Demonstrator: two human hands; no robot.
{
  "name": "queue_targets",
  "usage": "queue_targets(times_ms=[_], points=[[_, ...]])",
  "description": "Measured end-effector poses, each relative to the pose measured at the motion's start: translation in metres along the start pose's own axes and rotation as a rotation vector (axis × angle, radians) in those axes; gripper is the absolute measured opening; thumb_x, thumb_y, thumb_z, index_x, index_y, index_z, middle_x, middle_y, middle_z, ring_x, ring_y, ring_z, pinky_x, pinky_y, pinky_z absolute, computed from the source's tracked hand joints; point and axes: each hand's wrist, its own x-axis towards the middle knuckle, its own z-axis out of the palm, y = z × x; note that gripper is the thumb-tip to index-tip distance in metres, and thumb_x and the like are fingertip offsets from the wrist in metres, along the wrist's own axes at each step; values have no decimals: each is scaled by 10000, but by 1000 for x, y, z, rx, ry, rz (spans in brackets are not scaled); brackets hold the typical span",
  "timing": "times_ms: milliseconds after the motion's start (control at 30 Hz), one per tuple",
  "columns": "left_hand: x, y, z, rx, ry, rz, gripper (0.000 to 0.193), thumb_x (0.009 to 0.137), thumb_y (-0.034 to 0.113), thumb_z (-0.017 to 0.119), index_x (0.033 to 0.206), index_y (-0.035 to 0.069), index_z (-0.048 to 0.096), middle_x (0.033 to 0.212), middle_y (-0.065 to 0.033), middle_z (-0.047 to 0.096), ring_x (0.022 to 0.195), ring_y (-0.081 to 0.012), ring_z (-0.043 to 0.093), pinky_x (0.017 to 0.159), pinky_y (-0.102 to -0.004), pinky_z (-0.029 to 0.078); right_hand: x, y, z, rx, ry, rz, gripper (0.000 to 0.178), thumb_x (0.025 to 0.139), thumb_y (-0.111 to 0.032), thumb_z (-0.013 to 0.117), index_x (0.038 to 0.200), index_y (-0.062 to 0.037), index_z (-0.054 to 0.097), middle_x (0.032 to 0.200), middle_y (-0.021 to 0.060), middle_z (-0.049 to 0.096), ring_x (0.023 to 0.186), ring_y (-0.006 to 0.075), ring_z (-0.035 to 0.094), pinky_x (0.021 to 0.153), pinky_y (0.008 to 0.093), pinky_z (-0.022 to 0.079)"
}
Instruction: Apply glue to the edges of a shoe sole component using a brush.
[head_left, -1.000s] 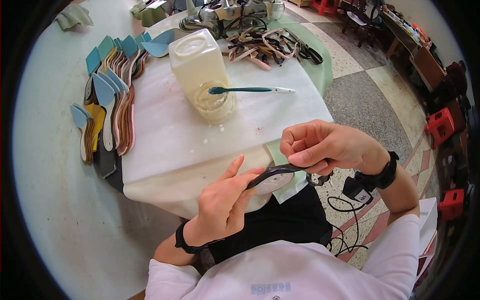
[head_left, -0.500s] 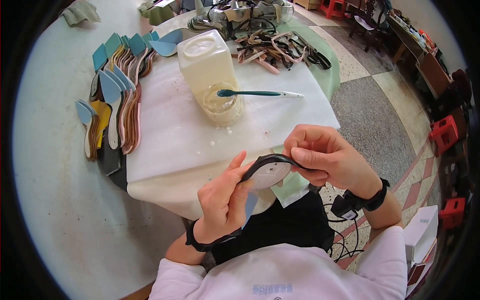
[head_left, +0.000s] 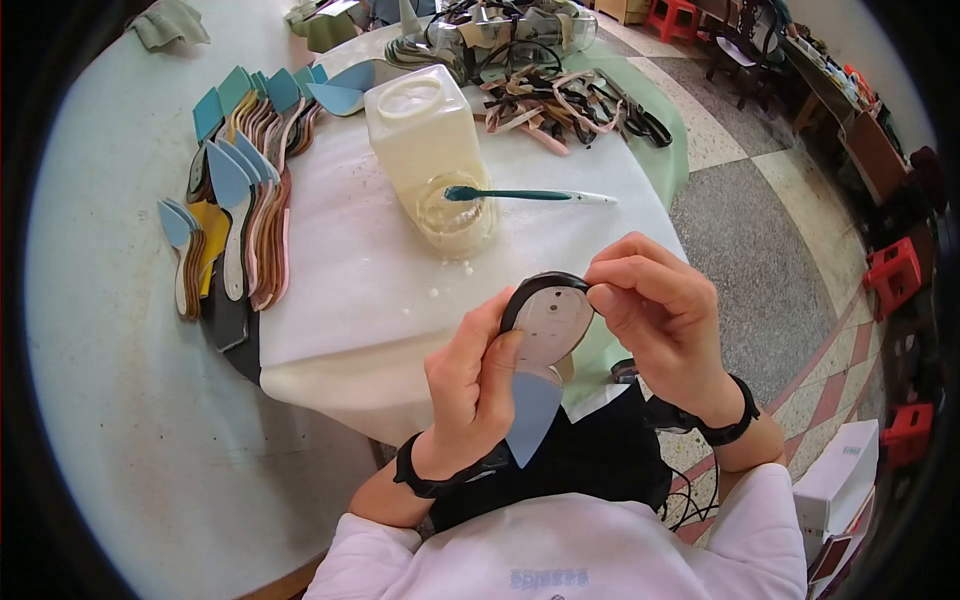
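Observation:
Above my lap I hold a shoe insole (head_left: pixel 552 325) with a whitish heel end, black edging round its rim and a light blue pointed end (head_left: pixel 535 415) hanging down. My left hand (head_left: pixel 470 385) grips its left side, thumb on the pale face and fingers behind. On the upper right rim, my right hand (head_left: pixel 655 320) pinches the black edging (head_left: pixel 545 280) between thumb and fingers. Beyond my hands, a toothbrush (head_left: pixel 530 195) with a dark green head and neck rests across a cut-open translucent plastic jug (head_left: pixel 425 135) with pale, crusted residue.
Several insoles (head_left: pixel 240 220) stand stacked at the left of the white-covered table (head_left: pixel 330 260). At the back lie strip scraps (head_left: pixel 550 105) and black-handled scissors (head_left: pixel 645 125). Red stools (head_left: pixel 893 272) stand on the floor at right, and a white box (head_left: pixel 838 475) is by my right elbow.
The insole has turned more upright, so its pale face and blue end show more. My right hand has shifted along the rim to its upper right, still pinching the edging.

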Motion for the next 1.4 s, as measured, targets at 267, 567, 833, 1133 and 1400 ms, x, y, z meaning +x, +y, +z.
queue_targets(times_ms=[267,567,833,1133,1400], points=[[17,11,3,-441,-145,-280,373,917,-2,422,1290,9,428,970,-88,641,863,-101,557,780,-215,433,9,4,-11,45,-85,162,58,835,-5,573,831,51,590,757,52,525,597,70,477,474,202,379],[33,12,2,-324,-132,-410,211,927,73,489,1084,-40,575,897,-23,613,822,-70,522,740,-189,420,16,5,-8,-14,-130,112,82,846,-25,563,825,51,585,740,46,514,588,61,462,471,205,357],[35,5,13,-499,-45,-425,186,938,99,500,1003,-45,597,771,5,569,720,-40,463,640,-189,395,20,11,-11,4,-129,167,93,851,-29,563,818,54,590,729,28,505,588,43,439,491,198,349],[16,-24,10,-407,-279,-434,310,955,165,471,1143,-75,530,1017,-148,646,953,-170,612,834,-283,479,28,15,-11,100,-64,291,126,863,-56,581,835,65,602,730,-9,524,604,16,425,510,188,346],[-12,-32,15,-483,-203,-402,209,905,40,546,1097,-34,584,779,38,564,668,-28,434,581,-176,369,36,17,-17,193,-25,279,166,893,-114,576,825,34,608,648,-64,488,592,-9,390,484,166,290]])
